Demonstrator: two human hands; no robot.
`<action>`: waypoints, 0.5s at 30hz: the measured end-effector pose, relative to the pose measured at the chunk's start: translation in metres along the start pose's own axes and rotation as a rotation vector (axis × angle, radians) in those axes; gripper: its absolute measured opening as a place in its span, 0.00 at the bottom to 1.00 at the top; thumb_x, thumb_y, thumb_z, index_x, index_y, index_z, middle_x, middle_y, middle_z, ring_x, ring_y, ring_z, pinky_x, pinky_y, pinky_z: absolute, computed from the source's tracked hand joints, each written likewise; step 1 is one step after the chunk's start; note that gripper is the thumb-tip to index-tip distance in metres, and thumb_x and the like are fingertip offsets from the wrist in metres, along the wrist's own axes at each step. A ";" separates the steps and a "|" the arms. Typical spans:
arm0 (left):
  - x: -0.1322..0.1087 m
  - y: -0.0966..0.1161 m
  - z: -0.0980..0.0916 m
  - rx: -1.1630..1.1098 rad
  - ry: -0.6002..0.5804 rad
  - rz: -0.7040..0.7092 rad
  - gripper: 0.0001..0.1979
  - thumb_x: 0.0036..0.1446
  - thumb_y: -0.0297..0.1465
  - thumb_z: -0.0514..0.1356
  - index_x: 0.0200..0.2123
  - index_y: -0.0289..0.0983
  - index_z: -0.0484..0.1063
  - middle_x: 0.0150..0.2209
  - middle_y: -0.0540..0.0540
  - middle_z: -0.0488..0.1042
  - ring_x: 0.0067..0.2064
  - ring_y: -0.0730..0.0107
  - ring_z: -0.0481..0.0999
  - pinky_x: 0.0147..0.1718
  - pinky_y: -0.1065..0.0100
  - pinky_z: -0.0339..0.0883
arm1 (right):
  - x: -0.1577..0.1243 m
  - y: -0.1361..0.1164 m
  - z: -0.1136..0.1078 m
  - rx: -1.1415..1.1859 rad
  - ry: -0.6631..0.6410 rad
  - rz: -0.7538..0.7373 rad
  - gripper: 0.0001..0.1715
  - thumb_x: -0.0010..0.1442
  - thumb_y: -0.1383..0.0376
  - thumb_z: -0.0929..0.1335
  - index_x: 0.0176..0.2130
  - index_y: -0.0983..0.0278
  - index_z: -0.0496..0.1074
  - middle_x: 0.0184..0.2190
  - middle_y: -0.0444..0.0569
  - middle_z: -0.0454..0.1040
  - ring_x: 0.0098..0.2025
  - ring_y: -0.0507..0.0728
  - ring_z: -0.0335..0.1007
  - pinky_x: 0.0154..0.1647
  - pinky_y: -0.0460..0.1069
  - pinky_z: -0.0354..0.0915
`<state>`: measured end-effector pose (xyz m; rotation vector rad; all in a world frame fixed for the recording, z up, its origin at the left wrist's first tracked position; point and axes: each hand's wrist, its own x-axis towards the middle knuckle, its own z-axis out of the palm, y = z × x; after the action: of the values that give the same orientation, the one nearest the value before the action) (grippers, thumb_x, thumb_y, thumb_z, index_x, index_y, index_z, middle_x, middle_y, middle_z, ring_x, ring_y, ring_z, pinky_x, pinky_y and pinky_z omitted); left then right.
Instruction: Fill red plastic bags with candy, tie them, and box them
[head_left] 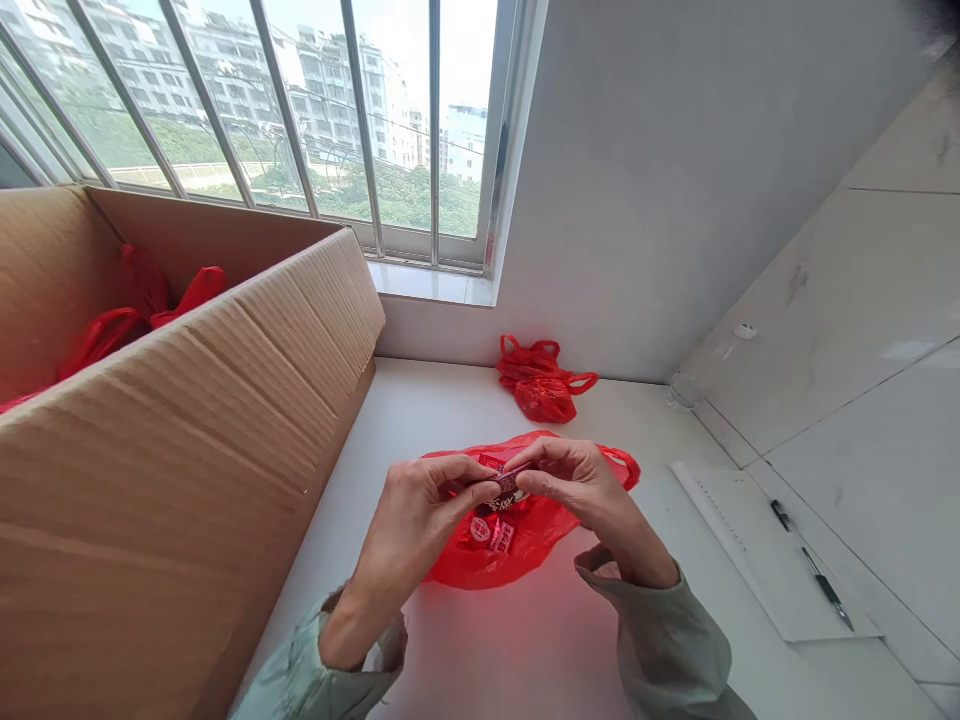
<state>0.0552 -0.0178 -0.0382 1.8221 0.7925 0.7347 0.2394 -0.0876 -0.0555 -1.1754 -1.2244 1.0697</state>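
My left hand (427, 505) and my right hand (574, 480) are close together, each with thumb and fingers pinched. Between their fingertips is a small dark-pink packet (511, 480), held by both hands; its contents cannot be made out. Right below lies a spread red plastic bag (536, 560) on the white table. Several small red wrapped pieces, such as one with a round white label (480, 530), rest on the bag. A dark packet with white characters shows just under the fingertips, partly hidden by them.
A large cardboard box (225, 430) with red plastic bags (112, 330) inside stands on the left. Crumpled red bags (544, 380) lie by the back wall. To the right are a white paper sheet (750, 560), a pen (825, 588) and its black cap (780, 515). A barred window is behind.
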 end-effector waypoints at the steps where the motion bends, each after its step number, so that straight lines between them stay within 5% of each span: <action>1: 0.000 0.001 0.000 0.023 0.007 0.013 0.05 0.55 0.33 0.64 0.29 0.44 0.82 0.27 0.57 0.81 0.29 0.75 0.76 0.29 0.77 0.66 | 0.000 0.000 0.000 0.017 -0.002 0.011 0.09 0.58 0.60 0.73 0.37 0.62 0.78 0.34 0.47 0.79 0.38 0.55 0.75 0.41 0.50 0.70; 10: -0.001 0.002 0.001 0.013 -0.020 -0.017 0.11 0.58 0.36 0.61 0.27 0.38 0.79 0.26 0.52 0.79 0.28 0.72 0.75 0.28 0.76 0.64 | 0.000 -0.005 0.004 0.040 0.062 0.037 0.11 0.59 0.59 0.72 0.30 0.64 0.77 0.27 0.44 0.75 0.31 0.51 0.71 0.34 0.46 0.67; 15: -0.001 -0.002 0.007 -0.150 -0.066 -0.028 0.11 0.60 0.39 0.61 0.40 0.39 0.78 0.36 0.49 0.80 0.36 0.66 0.79 0.34 0.72 0.70 | -0.004 -0.010 0.006 0.080 0.107 0.048 0.11 0.58 0.58 0.72 0.31 0.64 0.76 0.27 0.44 0.76 0.31 0.51 0.71 0.34 0.46 0.67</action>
<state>0.0593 -0.0212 -0.0427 1.6889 0.6997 0.6939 0.2327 -0.0920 -0.0464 -1.1907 -1.0662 1.0678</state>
